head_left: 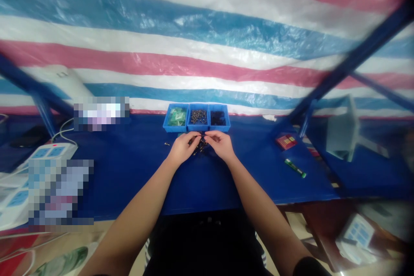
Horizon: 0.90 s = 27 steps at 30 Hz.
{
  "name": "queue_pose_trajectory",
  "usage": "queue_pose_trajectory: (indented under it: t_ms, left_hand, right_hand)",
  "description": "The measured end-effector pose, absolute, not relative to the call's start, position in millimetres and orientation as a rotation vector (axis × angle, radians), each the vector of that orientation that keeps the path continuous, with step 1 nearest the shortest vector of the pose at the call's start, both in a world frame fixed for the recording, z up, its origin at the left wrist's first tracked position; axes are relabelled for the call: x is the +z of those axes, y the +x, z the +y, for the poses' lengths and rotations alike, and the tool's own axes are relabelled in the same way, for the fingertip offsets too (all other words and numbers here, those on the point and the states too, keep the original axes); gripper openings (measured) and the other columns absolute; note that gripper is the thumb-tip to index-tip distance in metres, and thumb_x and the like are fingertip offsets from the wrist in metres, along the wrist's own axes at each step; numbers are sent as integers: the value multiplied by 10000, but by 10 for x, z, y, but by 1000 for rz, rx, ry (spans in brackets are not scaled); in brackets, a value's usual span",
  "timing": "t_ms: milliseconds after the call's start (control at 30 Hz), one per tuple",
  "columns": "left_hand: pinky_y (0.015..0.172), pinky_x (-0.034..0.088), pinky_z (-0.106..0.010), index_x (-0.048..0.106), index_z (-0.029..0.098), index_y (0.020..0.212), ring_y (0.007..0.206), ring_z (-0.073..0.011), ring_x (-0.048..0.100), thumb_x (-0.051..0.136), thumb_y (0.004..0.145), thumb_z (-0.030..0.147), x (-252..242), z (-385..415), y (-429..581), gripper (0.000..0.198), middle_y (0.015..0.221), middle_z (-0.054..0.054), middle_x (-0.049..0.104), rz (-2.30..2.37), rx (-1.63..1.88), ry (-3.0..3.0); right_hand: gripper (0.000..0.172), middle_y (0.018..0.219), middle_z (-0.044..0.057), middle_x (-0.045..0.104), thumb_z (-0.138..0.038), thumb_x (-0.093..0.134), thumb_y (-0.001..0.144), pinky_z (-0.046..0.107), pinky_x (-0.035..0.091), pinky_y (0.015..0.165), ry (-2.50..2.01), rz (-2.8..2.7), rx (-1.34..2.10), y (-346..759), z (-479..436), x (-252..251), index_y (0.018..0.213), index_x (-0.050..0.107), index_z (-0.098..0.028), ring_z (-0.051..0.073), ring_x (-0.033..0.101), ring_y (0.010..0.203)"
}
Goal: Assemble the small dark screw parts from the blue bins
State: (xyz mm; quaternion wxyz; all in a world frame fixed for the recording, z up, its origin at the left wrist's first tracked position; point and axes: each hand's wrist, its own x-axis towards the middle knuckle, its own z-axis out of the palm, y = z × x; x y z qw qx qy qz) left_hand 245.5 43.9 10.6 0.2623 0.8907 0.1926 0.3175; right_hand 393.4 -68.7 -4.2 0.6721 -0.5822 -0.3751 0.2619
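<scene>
My left hand (182,147) and my right hand (221,144) meet over a small heap of dark and brass-coloured parts (199,145) on the blue table (136,172). Both hands have fingers curled into a pinch at the heap; what each pinches is too small to name. Just behind them stand three blue bins in a row: the left bin (175,117) holds green pieces, the middle bin (198,117) brass-coloured parts, the right bin (219,118) dark parts. A single small brass part (167,143) lies to the left of my left hand.
A white power strip (45,154) with cables lies at the left. A green marker (295,167) and a small red box (286,141) lie to the right, near a grey upright object (343,129). Blue frame struts (349,62) cross a striped tarpaulin behind the table.
</scene>
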Motion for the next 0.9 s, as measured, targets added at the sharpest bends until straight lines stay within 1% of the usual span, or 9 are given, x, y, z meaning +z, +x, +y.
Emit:
queue_pose_trajectory:
  t_ms: [67,233,367,533,667,800,900]
  left_hand:
    - [740,523,-280,663,239,1090,774,-163,657,522,930,402,96,439,2459,267,867,-13,724,517,869,2402]
    - [778,525,-285,681,243,1039,853,-172,665,510,937,391,90,448,2459,249,996,-19,727,496,885,2415]
    - [772,526,-283,683,244,1025,833,-170,667,489,946,394,112,445,2449,258,975,-16,728,487,847,2429]
    - [770,530,-283,657,249,1123,829,-170,669,501,938,410,92,436,2456,291,953,-21,727,515,863,2395]
    - [794,526,-296,672,244,1061,864,-178,666,494,943,401,62,444,2472,265,995,-29,722,509,864,2395]
    - [776,526,-296,675,232,1028,856,-183,669,472,953,402,75,446,2470,276,957,-37,723,496,857,2394]
    - [757,523,-287,679,234,1022,835,-179,668,484,946,409,93,437,2463,273,936,-31,725,500,842,2407]
  right_hand:
    - [315,855,56,738,-399,749,710,345,575,769,-1314,-838,588,3936,-691,-40,946,727,-192,194,698,757]
    - [316,863,56,736,-402,750,710,347,573,784,-1303,-853,601,3920,-695,-20,948,728,-195,196,697,775]
    - [318,855,57,735,-399,756,704,350,571,781,-1282,-855,605,3913,-688,-17,944,730,-192,196,696,769]
    - [310,845,56,735,-388,754,709,345,570,766,-1270,-847,614,3928,-690,-30,946,733,-189,193,696,759]
    - [312,855,54,734,-396,750,714,341,567,779,-1292,-862,612,3926,-698,-36,950,732,-193,191,693,776]
    - [340,864,56,735,-419,749,708,344,566,791,-1321,-859,612,3913,-693,-33,960,729,-192,192,692,780]
    - [330,865,57,735,-416,748,708,343,565,790,-1323,-858,598,3917,-690,-32,951,730,-193,191,691,774]
